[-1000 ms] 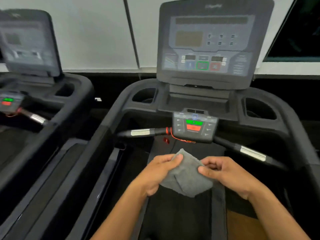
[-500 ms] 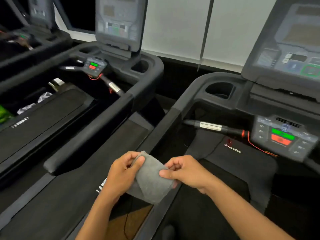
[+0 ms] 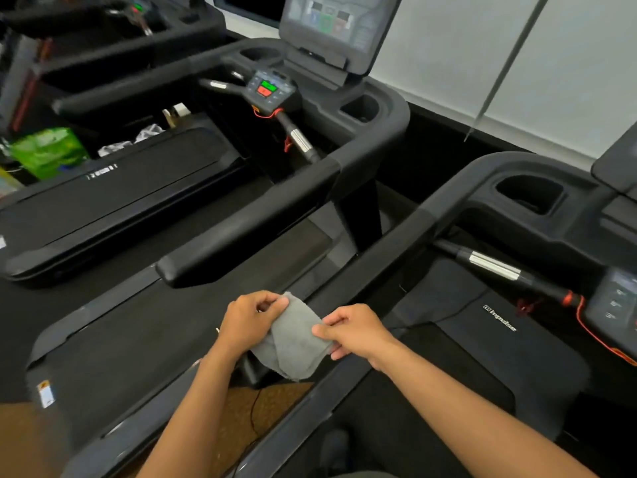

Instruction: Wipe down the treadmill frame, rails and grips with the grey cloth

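The grey cloth was held in the air between both hands, just above the left side rail of the nearer treadmill, and it touched no part of the machine that could be seen. By the look of things the wiping of this rail had not started: the cloth was folded into a small pad and seemed to be getting arranged for a pass. Nothing in the view showed which surfaces were already clean, since the dark plastic looked the same everywhere. Judging from that, the rail, the shiny metal grip near the small control panel and the frame around the cup holder all looked left to do.

The left hand was closed on the cloth's upper left edge, thumb and fingers pinching the fabric, the other fingers curled in. The right hand pinched the right edge between thumb and forefinger, the rest of its fingers loosely bent beneath. The cloth sagged a little between them, its lower corner hanging free.

A second treadmill stood just beside on the left, its own handrail reaching toward the hands. A green bag lay further off on the left.
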`<control>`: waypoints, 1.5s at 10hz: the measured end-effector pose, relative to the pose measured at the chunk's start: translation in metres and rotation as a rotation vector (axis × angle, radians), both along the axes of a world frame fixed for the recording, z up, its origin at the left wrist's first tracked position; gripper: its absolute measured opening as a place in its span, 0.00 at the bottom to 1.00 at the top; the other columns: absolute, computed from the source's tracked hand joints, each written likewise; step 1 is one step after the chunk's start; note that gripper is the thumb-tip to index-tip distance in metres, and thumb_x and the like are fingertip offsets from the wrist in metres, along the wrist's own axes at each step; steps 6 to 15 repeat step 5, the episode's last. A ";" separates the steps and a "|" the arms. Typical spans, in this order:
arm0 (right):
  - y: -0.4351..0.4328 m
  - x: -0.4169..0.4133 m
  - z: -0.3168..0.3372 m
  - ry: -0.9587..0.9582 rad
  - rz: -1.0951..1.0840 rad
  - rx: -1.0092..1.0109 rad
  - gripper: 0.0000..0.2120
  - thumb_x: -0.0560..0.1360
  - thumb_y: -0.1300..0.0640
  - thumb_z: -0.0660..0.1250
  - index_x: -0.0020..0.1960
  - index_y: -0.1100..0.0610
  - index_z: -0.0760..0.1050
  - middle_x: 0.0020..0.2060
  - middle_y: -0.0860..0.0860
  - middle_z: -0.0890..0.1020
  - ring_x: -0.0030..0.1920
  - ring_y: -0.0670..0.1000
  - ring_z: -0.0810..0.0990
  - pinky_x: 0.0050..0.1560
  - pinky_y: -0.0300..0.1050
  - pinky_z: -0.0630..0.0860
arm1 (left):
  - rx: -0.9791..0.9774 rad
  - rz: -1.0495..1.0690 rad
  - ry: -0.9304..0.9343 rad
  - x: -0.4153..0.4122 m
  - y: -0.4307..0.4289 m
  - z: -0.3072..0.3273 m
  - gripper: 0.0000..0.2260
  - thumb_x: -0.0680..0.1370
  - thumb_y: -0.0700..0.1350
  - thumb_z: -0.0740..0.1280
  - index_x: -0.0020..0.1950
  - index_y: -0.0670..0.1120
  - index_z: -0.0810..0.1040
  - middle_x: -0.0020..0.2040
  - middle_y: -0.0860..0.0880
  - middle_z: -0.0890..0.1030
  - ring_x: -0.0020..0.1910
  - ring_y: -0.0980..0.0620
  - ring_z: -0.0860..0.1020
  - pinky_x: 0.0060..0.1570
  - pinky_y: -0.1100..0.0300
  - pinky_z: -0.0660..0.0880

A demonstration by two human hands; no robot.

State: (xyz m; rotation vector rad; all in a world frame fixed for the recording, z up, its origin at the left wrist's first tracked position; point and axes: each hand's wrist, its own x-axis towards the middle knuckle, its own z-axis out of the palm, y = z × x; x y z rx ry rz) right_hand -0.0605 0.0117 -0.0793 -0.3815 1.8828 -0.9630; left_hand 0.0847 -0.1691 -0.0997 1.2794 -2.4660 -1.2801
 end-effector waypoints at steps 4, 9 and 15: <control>0.025 -0.013 0.007 0.150 0.077 0.031 0.14 0.71 0.43 0.79 0.51 0.50 0.82 0.42 0.48 0.87 0.39 0.44 0.86 0.37 0.36 0.81 | 0.093 -0.126 -0.078 0.011 0.004 0.014 0.34 0.71 0.65 0.77 0.75 0.58 0.74 0.68 0.55 0.80 0.65 0.55 0.78 0.62 0.56 0.76; 0.040 -0.024 0.016 0.224 0.050 0.056 0.12 0.74 0.40 0.75 0.50 0.46 0.82 0.43 0.45 0.86 0.43 0.43 0.85 0.41 0.36 0.77 | -0.099 -0.189 -0.011 -0.018 0.020 0.026 0.30 0.75 0.64 0.74 0.75 0.59 0.74 0.72 0.56 0.77 0.71 0.54 0.75 0.69 0.53 0.74; 0.040 -0.024 0.016 0.224 0.050 0.056 0.12 0.74 0.40 0.75 0.50 0.46 0.82 0.43 0.45 0.86 0.43 0.43 0.85 0.41 0.36 0.77 | -0.099 -0.189 -0.011 -0.018 0.020 0.026 0.30 0.75 0.64 0.74 0.75 0.59 0.74 0.72 0.56 0.77 0.71 0.54 0.75 0.69 0.53 0.74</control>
